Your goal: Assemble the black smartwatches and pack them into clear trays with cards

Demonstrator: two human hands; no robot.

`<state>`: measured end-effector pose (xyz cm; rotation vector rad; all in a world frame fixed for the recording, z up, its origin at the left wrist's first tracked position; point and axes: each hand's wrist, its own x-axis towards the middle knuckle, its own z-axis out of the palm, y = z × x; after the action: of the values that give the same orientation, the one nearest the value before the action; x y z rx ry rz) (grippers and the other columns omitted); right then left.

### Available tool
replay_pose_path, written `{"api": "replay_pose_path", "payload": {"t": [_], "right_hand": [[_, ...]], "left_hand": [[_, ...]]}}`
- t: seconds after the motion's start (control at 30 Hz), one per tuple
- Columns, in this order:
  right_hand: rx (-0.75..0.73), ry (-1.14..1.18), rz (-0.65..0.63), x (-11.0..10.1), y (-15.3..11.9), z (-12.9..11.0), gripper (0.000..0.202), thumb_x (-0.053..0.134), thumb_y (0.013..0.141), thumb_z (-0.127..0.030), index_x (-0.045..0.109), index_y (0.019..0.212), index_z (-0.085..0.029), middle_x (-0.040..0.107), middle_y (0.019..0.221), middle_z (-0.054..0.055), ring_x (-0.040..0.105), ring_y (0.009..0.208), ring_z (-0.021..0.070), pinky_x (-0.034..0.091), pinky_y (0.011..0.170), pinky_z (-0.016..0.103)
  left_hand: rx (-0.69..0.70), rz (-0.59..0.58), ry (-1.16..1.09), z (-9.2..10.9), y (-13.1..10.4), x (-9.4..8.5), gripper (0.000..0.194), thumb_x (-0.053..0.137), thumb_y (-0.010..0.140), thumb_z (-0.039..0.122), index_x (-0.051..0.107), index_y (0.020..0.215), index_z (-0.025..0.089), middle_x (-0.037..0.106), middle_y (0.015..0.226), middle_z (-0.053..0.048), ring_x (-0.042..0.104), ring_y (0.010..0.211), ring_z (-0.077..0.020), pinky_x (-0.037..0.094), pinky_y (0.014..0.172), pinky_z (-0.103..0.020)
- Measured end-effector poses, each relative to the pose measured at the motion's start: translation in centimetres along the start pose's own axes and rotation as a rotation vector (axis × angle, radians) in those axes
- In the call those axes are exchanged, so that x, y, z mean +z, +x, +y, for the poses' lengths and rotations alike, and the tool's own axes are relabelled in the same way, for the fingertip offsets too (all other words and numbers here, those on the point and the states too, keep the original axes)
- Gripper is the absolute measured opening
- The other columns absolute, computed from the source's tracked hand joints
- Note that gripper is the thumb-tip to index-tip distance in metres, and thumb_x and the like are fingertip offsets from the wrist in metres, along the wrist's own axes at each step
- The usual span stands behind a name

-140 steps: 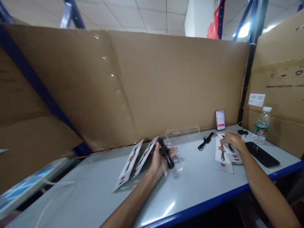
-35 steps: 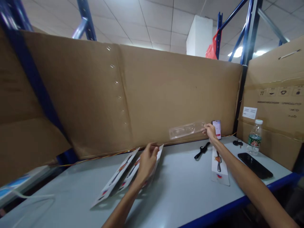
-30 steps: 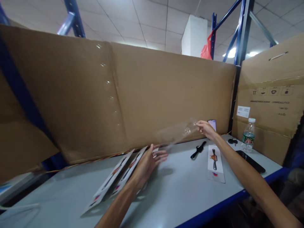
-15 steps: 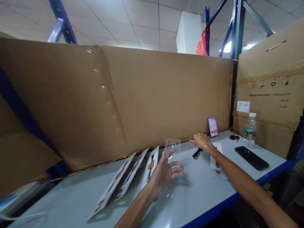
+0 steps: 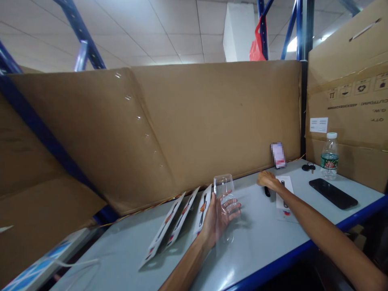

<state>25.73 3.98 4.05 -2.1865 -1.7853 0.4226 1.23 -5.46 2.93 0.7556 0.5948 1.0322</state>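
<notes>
My left hand (image 5: pixel 222 214) holds a clear plastic blister shell (image 5: pixel 223 184) upright over the table, the thumb side against it and the other fingers spread behind it. To the right, my right hand (image 5: pixel 268 180) is closed at the upper end of a black-handled tool (image 5: pixel 267 191); the hand covers the rest, so its kind does not show. Just beside that hand lies a white printed card (image 5: pixel 291 184) with a dark utensil on it and clear plastic at its lower end. Left of my left hand, several printed cards (image 5: pixel 165 226) with utensil pictures lean in a row.
A brown cardboard panel (image 5: pixel 212 121) walls the back of the grey table (image 5: pixel 254 242). On the right are a black phone (image 5: pixel 333 194), a water bottle (image 5: pixel 329 159), keys (image 5: pixel 308 167) and a propped phone (image 5: pixel 278 155). A blue-and-white box (image 5: pixel 51 258) sits at lower left.
The view has shifted, so the scene sits differently. The black handle has turned from slanted to nearly upright in the picture, under my right hand. My left hand keeps the plastic shell.
</notes>
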Motion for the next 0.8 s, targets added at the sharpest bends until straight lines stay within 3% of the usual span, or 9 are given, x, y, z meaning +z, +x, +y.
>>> {"api": "replay_pose_path", "payload": {"t": [0.17, 0.33, 0.63, 0.8], "right_hand": [[0.078, 0.065, -0.07, -0.4, 0.2, 0.7, 0.009, 0.066, 0.079, -0.012, 0.072, 0.074, -0.007, 0.07, 0.063, 0.018, 0.073, 0.07, 0.0309, 0.057, 0.065, 0.034], [0.093, 0.277, -0.12, 0.2, 1.3, 1.8, 0.023, 0.057, 0.088, -0.017, 0.064, 0.068, -0.008, 0.055, 0.042, 0.007, 0.062, 0.048, 0.0203, 0.051, 0.053, 0.025], [0.083, 0.847, -0.319, -1.4, 2.0, 3.6, 0.027, 0.039, 0.098, -0.018, 0.06, 0.083, -0.012, 0.07, 0.07, 0.008, 0.057, 0.049, 0.0102, 0.046, 0.049, 0.017], [-0.044, 1.134, -0.31, -2.5, 0.4, 0.9, 0.016, 0.051, 0.097, -0.019, 0.058, 0.084, -0.014, 0.069, 0.071, 0.006, 0.062, 0.057, 0.0108, 0.052, 0.059, 0.017]], "left_hand": [[0.005, 0.003, 0.015, -0.2, 0.1, -0.2, 0.05, 0.042, 0.098, 0.057, 0.06, 0.119, 0.015, 0.07, 0.086, -0.01, 0.071, 0.076, -0.0239, 0.06, 0.069, -0.038], [-0.001, -0.002, 0.024, -0.2, 0.0, -0.3, 0.049, 0.042, 0.098, 0.056, 0.061, 0.117, 0.015, 0.07, 0.088, -0.01, 0.071, 0.079, -0.0232, 0.06, 0.07, -0.038], [0.022, 0.066, 0.044, -0.7, 0.2, -0.5, 0.049, 0.045, 0.096, 0.059, 0.062, 0.115, 0.018, 0.07, 0.088, -0.009, 0.072, 0.081, -0.0244, 0.061, 0.073, -0.04], [0.017, 0.117, 0.026, -0.9, 0.2, -0.4, 0.048, 0.042, 0.098, 0.055, 0.059, 0.122, 0.017, 0.07, 0.092, -0.012, 0.072, 0.086, -0.0262, 0.06, 0.079, -0.041]]}}
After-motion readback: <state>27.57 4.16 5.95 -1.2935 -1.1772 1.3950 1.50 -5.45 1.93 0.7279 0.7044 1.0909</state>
